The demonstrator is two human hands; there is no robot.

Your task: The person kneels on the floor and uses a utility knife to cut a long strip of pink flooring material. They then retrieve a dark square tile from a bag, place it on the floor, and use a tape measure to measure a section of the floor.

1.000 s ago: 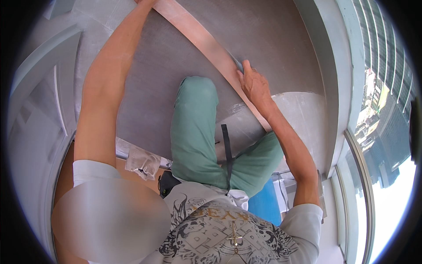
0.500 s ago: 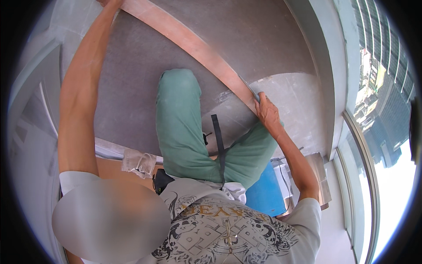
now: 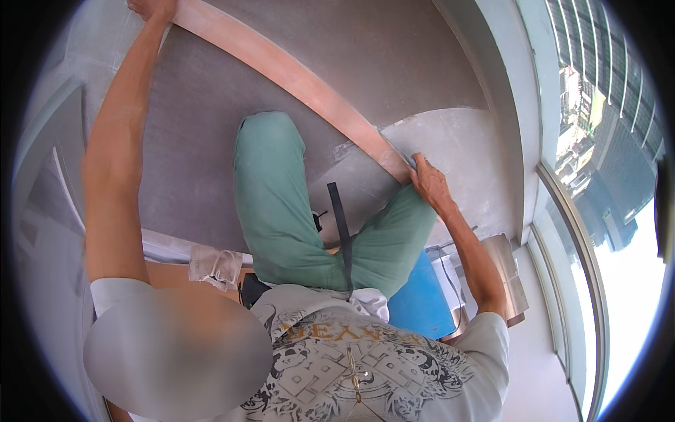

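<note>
Slid further down the board (image 3: pixel 302 81) since a moment ago, right hand (image 3: pixel 430 184) now at its lower end, closer to the knee; left hand (image 3: pixel 151 8) carried up to the picture's top edge, arm stretched long; board swung a touch flatter across the grey wall (image 3: pixel 394 49).

Right hand clamped on the board's lower end, fingers wrapped over the edge, thumb side toward the smoother pale patch (image 3: pixel 464 162) just beyond the grip; left hand holding the board's far upper end, partly cut off by the rim, so hard to tell how far closed; looks pressed onto the board face rather than wrapped round.

Board itself: long, pinkish-brown, flat against the wall, running diagonally between the two grips; rough darker grey below it, pale patch at the right-hand grip.

Green-trousered leg (image 3: pixel 274 204) bent up beneath the board's middle; black strap (image 3: pixel 341 225) hanging over the thigh, below the right grip; blue bucket (image 3: pixel 422 299) under the right forearm; window (image 3: pixel 619 211) well off beyond the right hand.
</note>
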